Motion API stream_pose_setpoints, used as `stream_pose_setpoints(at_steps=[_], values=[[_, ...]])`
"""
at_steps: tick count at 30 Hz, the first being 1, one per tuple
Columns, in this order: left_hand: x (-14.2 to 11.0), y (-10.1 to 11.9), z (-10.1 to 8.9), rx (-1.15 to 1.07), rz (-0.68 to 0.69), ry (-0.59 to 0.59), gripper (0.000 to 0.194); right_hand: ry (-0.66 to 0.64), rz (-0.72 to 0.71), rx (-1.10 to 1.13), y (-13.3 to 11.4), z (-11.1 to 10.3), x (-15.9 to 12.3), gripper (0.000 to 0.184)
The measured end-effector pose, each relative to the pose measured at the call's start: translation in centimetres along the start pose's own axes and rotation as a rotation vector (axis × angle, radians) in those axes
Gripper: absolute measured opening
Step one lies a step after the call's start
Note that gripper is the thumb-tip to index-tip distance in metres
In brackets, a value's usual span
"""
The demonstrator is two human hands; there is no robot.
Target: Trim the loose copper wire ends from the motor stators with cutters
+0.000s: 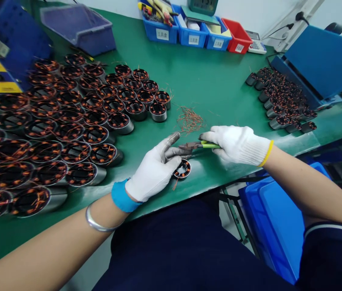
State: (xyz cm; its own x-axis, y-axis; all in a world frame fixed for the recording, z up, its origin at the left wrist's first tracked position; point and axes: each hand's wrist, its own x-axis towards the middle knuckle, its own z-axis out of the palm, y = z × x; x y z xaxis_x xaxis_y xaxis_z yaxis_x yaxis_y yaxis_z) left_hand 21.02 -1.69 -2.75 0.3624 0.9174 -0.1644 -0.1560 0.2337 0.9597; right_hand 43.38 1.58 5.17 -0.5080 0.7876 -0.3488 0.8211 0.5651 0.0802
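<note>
My left hand (155, 163), in a white glove with grey fingertips, is closed on a small motor stator (182, 169), a metal ring with copper windings. A few loose copper wire ends stick out at its lower edge. The thumb lies against the ring, and the other fingers reach past it. In my right hand (234, 142), gloved in white with a yellow cuff, is a pair of pliers (209, 144) with green handles. Their dark jaws are at the left fingertips, just above the stator; whether they grip a wire is too small to tell.
Snipped copper wire bits (190, 120) lie beyond my hands. Rows of upright stators (75, 151) cover the left side, and another group (281, 97) stands at the right. Blue tool boxes (161, 34) and a red bin (236, 35) line the back.
</note>
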Motion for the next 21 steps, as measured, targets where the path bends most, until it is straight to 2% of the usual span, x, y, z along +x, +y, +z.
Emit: stream_pose_setpoints(at_steps=[3,7,12,17,21], values=[[0.0,-0.1,0.0,0.004,-0.002,-0.004,0.079,0.063,-0.008,-0.08,0.2,-0.8,0.3,0.048],[0.1,-0.3,-0.1,-0.003,0.02,-0.021,0.078,0.087,-0.105,-0.195,-0.1,-1.9,0.7,0.056],[0.2,-0.4,-0.1,0.004,0.045,-0.037,0.081,0.113,-0.157,-0.258,-0.6,-2.3,1.2,0.054],[0.2,-0.3,-0.2,0.055,0.038,-0.009,0.081,0.089,-0.139,-0.307,-0.9,-2.7,1.5,0.049],[0.1,-0.3,-0.1,0.061,0.029,0.004,0.079,0.043,-0.078,-0.252,-1.5,-3.3,1.4,0.041]])
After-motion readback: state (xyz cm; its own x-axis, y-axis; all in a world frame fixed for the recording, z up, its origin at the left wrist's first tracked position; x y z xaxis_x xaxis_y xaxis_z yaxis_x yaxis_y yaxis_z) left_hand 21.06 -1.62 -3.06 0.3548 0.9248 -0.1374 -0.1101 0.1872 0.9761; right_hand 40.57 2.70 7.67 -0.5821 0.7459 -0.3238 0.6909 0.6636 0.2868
